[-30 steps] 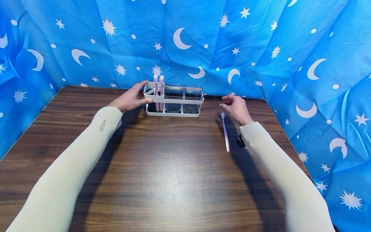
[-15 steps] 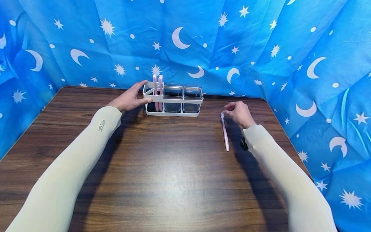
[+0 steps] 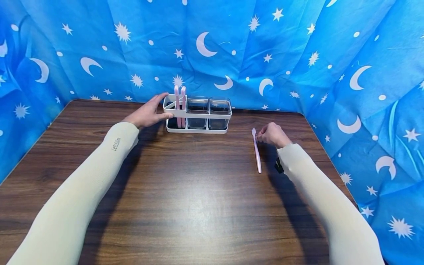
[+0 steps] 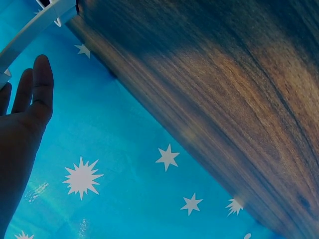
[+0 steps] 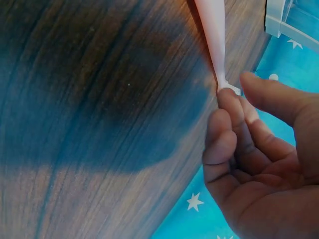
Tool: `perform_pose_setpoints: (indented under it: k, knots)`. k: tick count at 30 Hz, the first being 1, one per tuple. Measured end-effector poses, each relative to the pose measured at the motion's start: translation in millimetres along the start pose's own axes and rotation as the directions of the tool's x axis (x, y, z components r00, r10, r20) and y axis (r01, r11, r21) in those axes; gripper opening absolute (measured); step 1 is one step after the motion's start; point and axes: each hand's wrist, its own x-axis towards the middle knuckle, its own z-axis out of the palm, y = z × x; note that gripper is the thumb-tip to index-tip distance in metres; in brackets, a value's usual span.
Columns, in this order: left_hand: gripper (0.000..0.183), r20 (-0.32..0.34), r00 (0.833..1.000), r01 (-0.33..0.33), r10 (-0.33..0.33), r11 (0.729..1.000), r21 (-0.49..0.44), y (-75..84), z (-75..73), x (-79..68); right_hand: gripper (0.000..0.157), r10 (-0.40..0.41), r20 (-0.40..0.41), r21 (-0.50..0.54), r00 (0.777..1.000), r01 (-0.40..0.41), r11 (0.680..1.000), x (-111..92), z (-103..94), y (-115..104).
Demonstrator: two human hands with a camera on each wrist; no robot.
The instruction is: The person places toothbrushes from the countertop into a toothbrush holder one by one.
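Note:
A white toothbrush holder (image 3: 197, 131) stands at the back of the table with two pink toothbrushes (image 3: 177, 99) upright in its left part. My left hand (image 3: 144, 113) holds its left end, thumb at the front and index finger at the back corner. In the left wrist view, the fingers (image 4: 42, 82) lie close to the holder's white rail (image 4: 31, 36). A third pink toothbrush (image 3: 257, 154) lies on the table to the right, head away from me. My right hand (image 3: 272, 134) is at its neck. In the right wrist view, curled fingertips (image 5: 229, 98) meet the brush, the thumb apart.
Two clear square cups (image 3: 198, 106) sit in the holder's middle and right parts. Behind the dark wooden table (image 3: 185, 191) hangs a blue curtain (image 3: 149, 62) with moons and stars, which also runs along both sides.
My right hand has come down and toward me, from above the brush's head to beside its neck, with its fingers drawn in. The left hand and the holder stay where they were.

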Motion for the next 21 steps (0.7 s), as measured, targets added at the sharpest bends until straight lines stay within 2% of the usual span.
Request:
perform_pose_setpoints:
  k: [6,16,21]
  knots:
    - [0.09,-0.004,1.0,-0.004,0.004,1.0,0.006,-0.4,0.5,-0.4,0.019,0.016,0.042,-0.06,0.999,-0.013,0.998,2.2,3.2,0.7]
    - [0.089,-0.006,1.0,-0.009,0.009,1.0,0.01,-0.4,0.8,0.6,0.015,0.009,0.08,-0.054,0.997,-0.005,0.999,5.3,5.3,0.0]
    - [0.089,-0.008,1.0,-0.009,0.009,1.0,0.01,-0.5,0.9,0.2,0.019,0.003,0.127,-0.091,0.992,0.008,0.996,6.1,5.1,-2.4]
